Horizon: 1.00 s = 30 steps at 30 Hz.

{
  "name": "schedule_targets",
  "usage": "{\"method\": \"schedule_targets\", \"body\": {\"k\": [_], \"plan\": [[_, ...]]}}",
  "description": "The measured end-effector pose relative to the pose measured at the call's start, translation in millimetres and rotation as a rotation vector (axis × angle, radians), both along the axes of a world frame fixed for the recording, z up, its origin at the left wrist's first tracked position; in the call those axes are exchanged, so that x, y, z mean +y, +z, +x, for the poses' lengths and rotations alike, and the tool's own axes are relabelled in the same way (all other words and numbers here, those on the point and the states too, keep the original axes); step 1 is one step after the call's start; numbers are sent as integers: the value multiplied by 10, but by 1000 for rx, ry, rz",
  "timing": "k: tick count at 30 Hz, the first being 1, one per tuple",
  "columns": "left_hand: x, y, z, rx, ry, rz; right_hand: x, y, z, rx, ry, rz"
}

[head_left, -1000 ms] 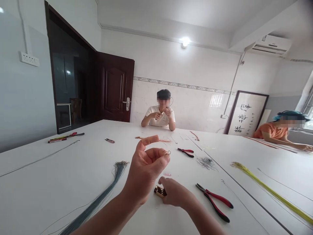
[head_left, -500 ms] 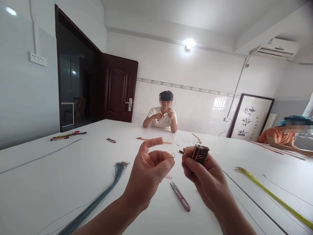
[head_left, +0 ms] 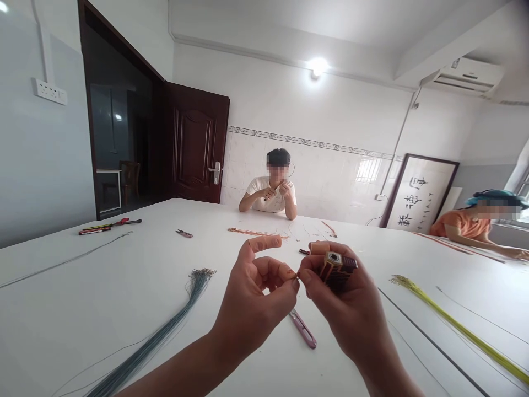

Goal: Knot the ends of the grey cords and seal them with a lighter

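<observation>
My left hand (head_left: 260,298) pinches a tiny dark end of thread or wire (head_left: 297,276) between thumb and index finger; the rest of that piece is hidden. My right hand (head_left: 343,298) is closed around a dark, boxy lighter (head_left: 335,270) with gold edges and a round opening on top. The right thumb and index fingertips meet the left fingertips at the small end. Pink thread snips (head_left: 305,331) lie on the table below, their blades partly covered by my left hand.
On the white table (head_left: 165,237), a blue-grey cord bundle (head_left: 177,314) lies left and a yellow one (head_left: 454,320) right. Small snips (head_left: 184,234), red-handled pliers (head_left: 124,221) and orange cords (head_left: 252,232) lie farther back. One person (head_left: 270,193) sits opposite, another (head_left: 463,223) at right.
My right hand has moved left, and its fingertips now touch the left hand's pinch. The lighter has turned so its top faces me more. The curved loop seen earlier is now hidden.
</observation>
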State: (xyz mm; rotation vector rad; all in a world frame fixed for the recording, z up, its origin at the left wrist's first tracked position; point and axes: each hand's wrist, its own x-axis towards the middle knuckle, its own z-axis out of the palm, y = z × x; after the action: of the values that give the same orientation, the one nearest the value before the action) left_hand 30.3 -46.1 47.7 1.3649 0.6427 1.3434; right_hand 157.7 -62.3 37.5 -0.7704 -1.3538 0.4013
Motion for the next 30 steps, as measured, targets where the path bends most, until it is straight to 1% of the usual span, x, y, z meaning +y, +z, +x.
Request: {"method": "schedule_targets", "body": {"k": [3,6,13,19,23,27,30], "plan": [[6,-14,15,-15,9,1,12,-18,-50,21,-27,50],[19,-31,26,-39,48,27,24,-23,-75,47,-33,71],[57,-108,55,-119,123,187,33,-34,-81,121,-31,12],[115,-204,40,-21,198,383,34,-18,-101,134,-18,-18],[162,-225,23,-9,232,507,16,8,-104,126,-10,-27],[180,-231,33,11,258,574,24,4,-108,142,17,-35],[175,-245,48,39,274,583,33,-24,-123,144,20,-46]]}}
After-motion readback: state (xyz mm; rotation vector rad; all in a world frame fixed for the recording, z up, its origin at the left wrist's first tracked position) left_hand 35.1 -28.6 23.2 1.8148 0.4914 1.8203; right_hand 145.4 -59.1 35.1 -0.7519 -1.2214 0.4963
